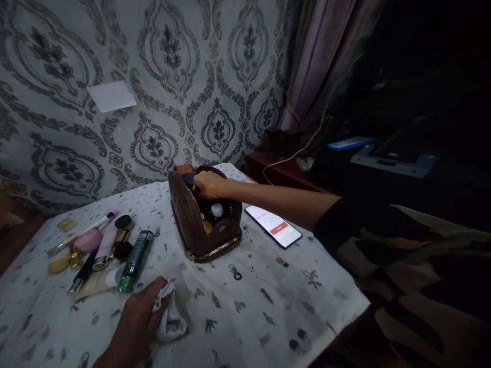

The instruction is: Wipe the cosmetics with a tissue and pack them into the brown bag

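Note:
A brown toiletry bag (184, 220) stands unzipped on the table, a white-capped bottle (217, 210) and something yellow showing inside. My right hand (210, 185) reaches over its opening with curled fingers, close to a dark blue item (188, 179) at the left rim. What those fingers hold is partly hidden. Nearer to me, my left hand (140, 319) is closed on a crumpled white cloth (171, 319) resting on the table. Just beyond that hand lies a dark green bottle (137, 258) with a green cap.
Cosmetics lie in a group at the left, among them a pink sponge (88, 239), a pink tube (106, 248) and several brushes. A lit phone (274, 227) lies right of the bag under my forearm. Patterned cloth covers the table (238, 286); a patterned wall (161, 117) rises behind.

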Demonstrator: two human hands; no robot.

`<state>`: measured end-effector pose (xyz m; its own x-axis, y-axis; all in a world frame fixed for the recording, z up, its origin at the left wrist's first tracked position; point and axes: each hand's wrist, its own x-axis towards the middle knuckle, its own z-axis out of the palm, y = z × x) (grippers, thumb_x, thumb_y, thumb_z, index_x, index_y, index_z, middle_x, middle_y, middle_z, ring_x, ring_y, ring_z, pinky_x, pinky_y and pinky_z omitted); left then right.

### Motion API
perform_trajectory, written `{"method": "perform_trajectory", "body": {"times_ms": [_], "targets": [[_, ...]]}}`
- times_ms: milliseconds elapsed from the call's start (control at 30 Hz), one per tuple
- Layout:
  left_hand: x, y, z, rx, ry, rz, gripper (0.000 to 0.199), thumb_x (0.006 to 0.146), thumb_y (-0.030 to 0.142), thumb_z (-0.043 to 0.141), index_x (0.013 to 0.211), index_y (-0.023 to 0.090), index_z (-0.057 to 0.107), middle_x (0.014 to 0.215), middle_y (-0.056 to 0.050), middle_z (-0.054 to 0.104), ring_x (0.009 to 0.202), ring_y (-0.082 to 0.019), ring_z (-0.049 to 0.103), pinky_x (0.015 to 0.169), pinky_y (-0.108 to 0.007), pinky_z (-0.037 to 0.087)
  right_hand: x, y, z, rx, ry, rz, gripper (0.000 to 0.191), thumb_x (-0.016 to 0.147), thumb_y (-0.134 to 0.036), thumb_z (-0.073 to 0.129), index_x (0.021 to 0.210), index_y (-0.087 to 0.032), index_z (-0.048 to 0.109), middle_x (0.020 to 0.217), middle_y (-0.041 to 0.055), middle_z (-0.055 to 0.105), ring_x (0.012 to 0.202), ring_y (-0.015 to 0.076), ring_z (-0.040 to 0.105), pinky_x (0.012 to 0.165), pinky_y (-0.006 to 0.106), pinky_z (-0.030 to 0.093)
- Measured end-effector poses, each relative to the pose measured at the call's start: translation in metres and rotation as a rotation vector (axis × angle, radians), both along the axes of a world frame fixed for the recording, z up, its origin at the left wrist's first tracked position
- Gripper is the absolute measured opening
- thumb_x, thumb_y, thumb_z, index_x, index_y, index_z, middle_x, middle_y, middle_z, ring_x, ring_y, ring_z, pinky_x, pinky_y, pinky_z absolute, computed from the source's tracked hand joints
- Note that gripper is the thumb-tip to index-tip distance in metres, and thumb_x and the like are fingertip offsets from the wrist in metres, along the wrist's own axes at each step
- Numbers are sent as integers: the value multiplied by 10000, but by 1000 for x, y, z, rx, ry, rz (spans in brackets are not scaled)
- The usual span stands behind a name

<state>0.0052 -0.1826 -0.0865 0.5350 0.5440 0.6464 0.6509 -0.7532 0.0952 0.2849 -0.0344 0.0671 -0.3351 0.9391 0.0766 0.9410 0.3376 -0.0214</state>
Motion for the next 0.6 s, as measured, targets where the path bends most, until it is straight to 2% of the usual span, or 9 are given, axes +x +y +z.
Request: {"method": "perform_trajectory", "body": {"times_ms": [300,467,533,600], "targets": [[9,-1,14,-12,17,-36,261,1013,432,373,1096,271,562,825,-18,787,645,-190,759,560,-208,588,-2,0,-6,28,50,-37,483,845,-247,672,1272,-51,561,1156,241,692,1078,315,683,838,313,519],[9,0,14,-13,41,-46,250,1025,416,344,1086,269,536,814,-7,786,619,-169,751,559,-190,573,0,1,-5,17,73,-30,496,860,-297,657,1294,-86,542,1181,226,678,1069,307,674,802,311,498],[9,0,13,6,48,-38,255,1026,422,338,1083,266,532,820,-13,787,630,-172,753,561,-194,569,3,1,1,22,85,-13,455,851,-313,665,1253,-115,582,1189,194,677,1043,286,667,778,298,477],[8,0,12,7,45,-39,256,1026,423,337,1079,263,530,818,-16,784,642,-172,753,558,-196,560,6,-1,12,72,113,-19,312,870,-292,630,1133,-125,647,1117,155,698,984,249,657,750,280,442]]}}
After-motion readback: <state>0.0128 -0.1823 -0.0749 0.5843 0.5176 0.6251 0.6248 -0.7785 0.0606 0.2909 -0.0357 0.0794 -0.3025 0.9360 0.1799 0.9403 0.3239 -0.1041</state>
